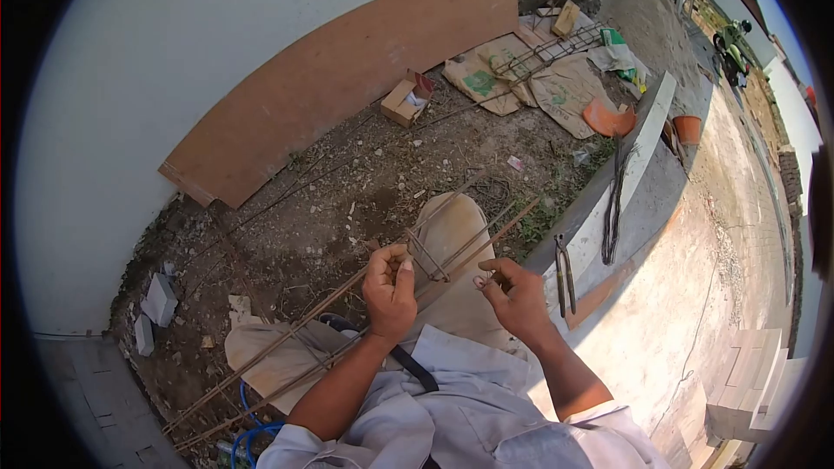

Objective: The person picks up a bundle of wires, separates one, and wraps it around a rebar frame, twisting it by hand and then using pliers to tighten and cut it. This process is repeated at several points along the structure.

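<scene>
Long rusty rebar rods [287,339] lie across my lap, running from lower left to upper right. A small bent steel stirrup [428,260] sits around them near my knees. My left hand [390,288] is closed on the rods beside the stirrup. My right hand [512,293] is just to the right, fingers pinched on what looks like a thin tie wire; the wire itself is too small to make out clearly.
Pincers [565,271] and a bundle of dark wire [615,208] lie on the concrete ledge to my right. A plywood sheet [347,78] leans on the white wall. Cement bags [539,78], a rebar cage [556,45], a cardboard box [405,99] and a sand pile [647,22] lie beyond.
</scene>
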The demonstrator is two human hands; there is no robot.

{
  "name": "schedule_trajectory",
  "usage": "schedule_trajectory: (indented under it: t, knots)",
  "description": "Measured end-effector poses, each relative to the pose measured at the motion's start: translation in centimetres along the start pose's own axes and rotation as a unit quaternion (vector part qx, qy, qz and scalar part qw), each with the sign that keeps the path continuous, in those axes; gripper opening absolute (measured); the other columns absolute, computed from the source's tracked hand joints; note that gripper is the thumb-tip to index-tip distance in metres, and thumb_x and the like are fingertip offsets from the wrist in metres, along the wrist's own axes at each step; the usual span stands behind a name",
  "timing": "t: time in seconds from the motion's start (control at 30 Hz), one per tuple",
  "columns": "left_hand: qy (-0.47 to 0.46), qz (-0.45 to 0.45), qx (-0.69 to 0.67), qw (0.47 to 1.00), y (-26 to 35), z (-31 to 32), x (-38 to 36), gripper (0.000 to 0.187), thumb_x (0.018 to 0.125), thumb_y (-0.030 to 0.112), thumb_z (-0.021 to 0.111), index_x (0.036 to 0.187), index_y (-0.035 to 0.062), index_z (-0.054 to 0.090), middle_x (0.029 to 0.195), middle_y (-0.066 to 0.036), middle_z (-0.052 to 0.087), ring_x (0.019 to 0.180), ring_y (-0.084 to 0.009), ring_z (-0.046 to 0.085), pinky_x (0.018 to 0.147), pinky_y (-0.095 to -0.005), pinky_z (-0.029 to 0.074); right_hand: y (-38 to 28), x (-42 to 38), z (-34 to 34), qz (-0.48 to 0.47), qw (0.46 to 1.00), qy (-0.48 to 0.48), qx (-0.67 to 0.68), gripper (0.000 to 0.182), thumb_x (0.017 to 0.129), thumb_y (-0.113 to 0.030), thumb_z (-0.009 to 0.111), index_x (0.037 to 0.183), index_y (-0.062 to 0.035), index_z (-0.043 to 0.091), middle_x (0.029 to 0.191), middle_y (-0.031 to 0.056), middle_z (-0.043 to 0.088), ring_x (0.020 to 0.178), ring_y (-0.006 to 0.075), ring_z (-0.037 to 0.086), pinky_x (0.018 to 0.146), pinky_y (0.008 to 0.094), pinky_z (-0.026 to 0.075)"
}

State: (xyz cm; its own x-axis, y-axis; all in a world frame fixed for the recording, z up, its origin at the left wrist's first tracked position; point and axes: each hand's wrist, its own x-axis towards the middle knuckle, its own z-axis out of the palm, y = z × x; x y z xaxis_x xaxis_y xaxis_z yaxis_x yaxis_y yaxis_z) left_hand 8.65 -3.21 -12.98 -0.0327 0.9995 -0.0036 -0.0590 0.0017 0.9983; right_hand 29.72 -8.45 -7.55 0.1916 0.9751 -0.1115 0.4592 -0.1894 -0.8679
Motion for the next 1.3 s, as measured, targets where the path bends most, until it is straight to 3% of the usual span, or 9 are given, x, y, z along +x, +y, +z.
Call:
schedule_trajectory:
  t: [0.13, 0.23, 0.33, 0.43, 0.57, 0.67, 0.87, 1.27, 1.3]
  knots:
    - [0.013, 0.022, 0.034, 0.999, 0.2, -0.2, 0.0, 0.023, 0.103, 0.005, 0.061, 0.124, -0.0033, 0.061, 0.103, -0.006, 0.066, 0.089, -0.0087, 0.061, 0.08, -0.0262, 0.052, -0.3, 0.4, 6.1, -0.054, 0.998, 0.01, -0.006, 0.023, 0.095, -0.018, 0.078, 0.111, -0.0019, 0.073, 0.083, 0.0169, 0.074, 0.066, 0.0229, 0.068, 0.064, 0.0353, 0.053]
    - [0.009, 0.016, 0.038, 0.999, 0.0, -0.6, 0.0, 0.022, 0.102, 0.003, 0.061, 0.123, -0.0022, 0.062, 0.105, -0.006, 0.066, 0.09, -0.0091, 0.061, 0.077, -0.0269, 0.051, 0.7, 0.7, 7.3, -0.007, 0.999, -0.005, 0.05, 0.019, 0.095, -0.016, 0.077, 0.106, -0.0008, 0.073, 0.081, 0.0168, 0.074, 0.067, 0.0228, 0.069, 0.065, 0.035, 0.053]
    - [0.029, 0.102, 0.159, 0.982, 0.9, -1.0, 0.3, 0.027, 0.097, 0.002, 0.067, 0.123, -0.0012, 0.063, 0.108, -0.01, 0.066, 0.092, -0.0188, 0.065, 0.079, -0.0333, 0.052, 0.3, 1.1, 7.2, 0.002, 0.996, -0.025, 0.085, 0.016, 0.095, -0.015, 0.077, 0.101, -0.0004, 0.074, 0.08, 0.0166, 0.073, 0.067, 0.0215, 0.069, 0.065, 0.0345, 0.053]
    - [0.021, 0.282, 0.461, 0.841, 4.9, -2.0, 1.5, 0.034, 0.092, 0.003, 0.072, 0.124, -0.0008, 0.065, 0.113, -0.014, 0.067, 0.099, -0.0322, 0.066, 0.085, -0.0425, 0.051, 0.3, 1.3, 7.2, 0.002, 0.995, -0.028, 0.093, 0.015, 0.094, -0.015, 0.077, 0.099, -0.0009, 0.074, 0.08, 0.017, 0.073, 0.068, 0.0233, 0.07, 0.066, 0.0352, 0.053]
    - [-0.113, 0.12, 0.457, 0.874, 3.3, -5.2, 3.5, 0.031, 0.09, 0.006, 0.075, 0.12, 0.0003, 0.073, 0.114, -0.019, 0.07, 0.108, -0.039, 0.065, 0.094, -0.0487, 0.05, 0.2, 1.0, 7.4, -0.032, 0.996, -0.033, 0.073, 0.015, 0.094, -0.016, 0.078, 0.099, -0.0021, 0.075, 0.085, 0.0183, 0.074, 0.074, 0.0309, 0.074, 0.069, 0.0386, 0.055]
    - [-0.135, 0.089, 0.445, 0.881, 2.1, -6.0, 4.6, 0.031, 0.089, 0.006, 0.076, 0.119, 0.001, 0.074, 0.11, -0.019, 0.07, 0.108, -0.0399, 0.064, 0.095, -0.0479, 0.051, 0.6, 1.0, 7.8, -0.036, 0.996, -0.024, 0.075, 0.016, 0.093, -0.017, 0.078, 0.1, -0.0026, 0.075, 0.088, 0.0193, 0.075, 0.079, 0.0361, 0.074, 0.071, 0.041, 0.056]
    - [-0.141, 0.067, 0.504, 0.85, 3.1, -4.3, 4.9, 0.03, 0.085, 0.006, 0.08, 0.114, 0.0014, 0.074, 0.106, -0.019, 0.068, 0.109, -0.0401, 0.064, 0.095, -0.0484, 0.052, 0.6, 1.2, 7.3, -0.017, 0.994, -0.03, 0.1, 0.016, 0.093, -0.016, 0.078, 0.101, -0.0018, 0.076, 0.087, 0.0199, 0.074, 0.079, 0.0357, 0.074, 0.071, 0.0403, 0.055]
    - [-0.153, 0.201, 0.518, 0.817, 3.4, -4.3, 5.6, 0.021, 0.085, 0.002, 0.072, 0.105, 0.0002, 0.074, 0.098, -0.019, 0.066, 0.095, -0.0412, 0.068, 0.084, -0.0493, 0.056, 0.3, 1.3, 6.7, -0.017, 0.994, -0.034, 0.104, 0.014, 0.093, -0.013, 0.077, 0.1, -0.001, 0.075, 0.087, 0.0199, 0.074, 0.078, 0.0361, 0.074, 0.071, 0.0394, 0.056]
    - [-0.155, 0.162, 0.502, 0.835, 3.9, -4.3, 5.6, 0.02, 0.085, 0.001, 0.072, 0.105, -0.0005, 0.074, 0.099, -0.019, 0.067, 0.095, -0.0407, 0.069, 0.083, -0.0481, 0.056, 0.4, 1.2, 6.7, -0.015, 0.994, -0.036, 0.103, 0.015, 0.093, -0.013, 0.077, 0.101, -0.0011, 0.076, 0.087, 0.02, 0.074, 0.078, 0.0362, 0.074, 0.071, 0.0396, 0.056]
